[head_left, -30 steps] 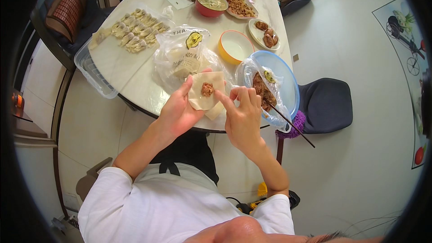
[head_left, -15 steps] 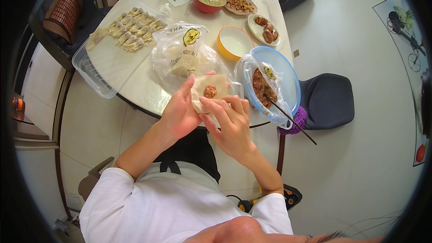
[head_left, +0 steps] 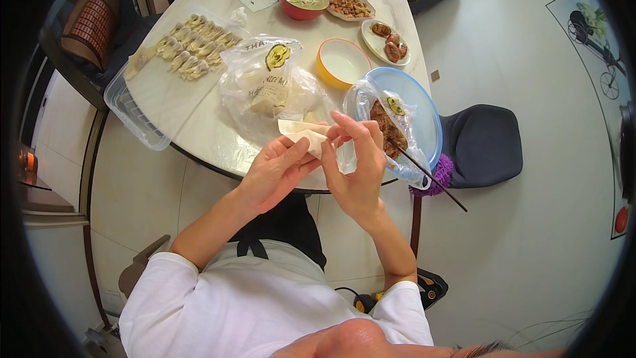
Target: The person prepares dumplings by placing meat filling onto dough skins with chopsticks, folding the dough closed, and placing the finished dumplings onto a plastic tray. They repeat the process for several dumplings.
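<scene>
A pale square dumpling wrapper [head_left: 301, 134] is folded over above the table's near edge, and its filling is now out of sight. My left hand [head_left: 275, 174] grips it from the left, thumb on top. On the other side my right hand [head_left: 360, 176] pinches the wrapper's right end between thumb and fingers. Beyond my hands lies a clear plastic bag [head_left: 265, 86] with pale contents. To the right, a blue basin [head_left: 427, 103] holds brown meat filling [head_left: 386, 126] in a plastic bag. A dark chopstick [head_left: 434, 180] sticks out of it over the rim.
Rows of folded dumplings [head_left: 192, 46] lie on the table's left, above a clear plastic bin [head_left: 136, 119]. Farther back stand a yellow-orange bowl [head_left: 342, 63], a red soup bowl [head_left: 303, 1], a plate of browned pieces [head_left: 387, 43] and other dishes. A dark chair [head_left: 482, 146] is at right.
The wrapper lay open on my left palm with meat filling showing; now it is folded over. My left fingers have curled onto it, and my right hand has risen slightly, pinching its right end.
</scene>
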